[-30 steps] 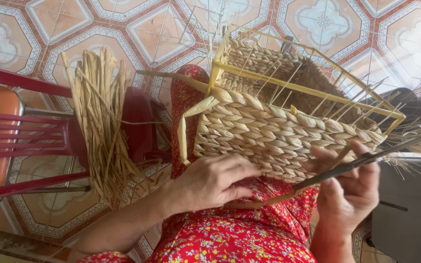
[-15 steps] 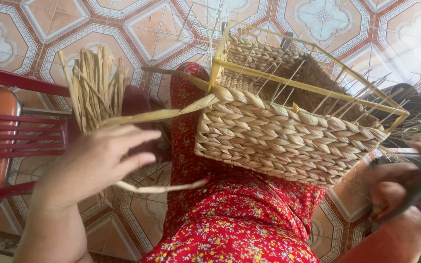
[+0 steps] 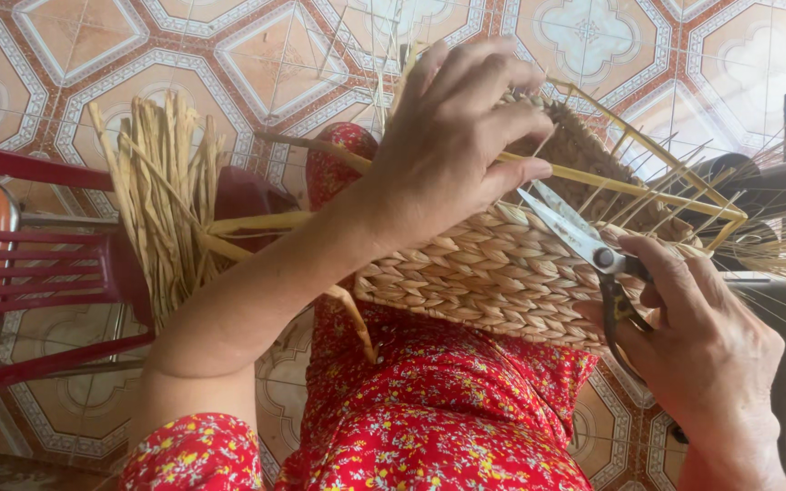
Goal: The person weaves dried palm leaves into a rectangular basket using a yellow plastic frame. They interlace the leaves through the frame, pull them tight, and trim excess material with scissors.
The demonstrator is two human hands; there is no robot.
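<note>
The half-woven basket (image 3: 502, 273) sits tipped on the person's lap, over the red floral dress (image 3: 438, 418), its plaited side wall facing the camera and its yellow wire frame (image 3: 648, 186) standing bare above the weave. It looks light for its bulk: the frame should be stiff, the braided fibre rows firm but with some give, so the steady place to hold it is the rim wire, not the soft weave.

That is where the left hand (image 3: 452, 150) is. It comes over the top edge from the left, fingers curled down and closed around the rim and some loose fibre, pressing the basket against the lap.

The right hand (image 3: 693, 355) waits just beside the basket's right end, fingers through the dark handles of the scissors (image 3: 584, 241), gripping them firmly. The blades are slightly parted and point up and left, their tips near the left hand's fingertips, just over the top row of weave. The steel is hard and sharp; the dry strands under it should cut easily.

Thin stray stalks (image 3: 684, 182) bristle off the frame, brittle-looking and light.

Off to the left, well apart from both hands, a bundle of dried fibre (image 3: 161, 191) leans by a red chair (image 3: 38, 273) on the patterned tile floor (image 3: 256, 45).
</note>
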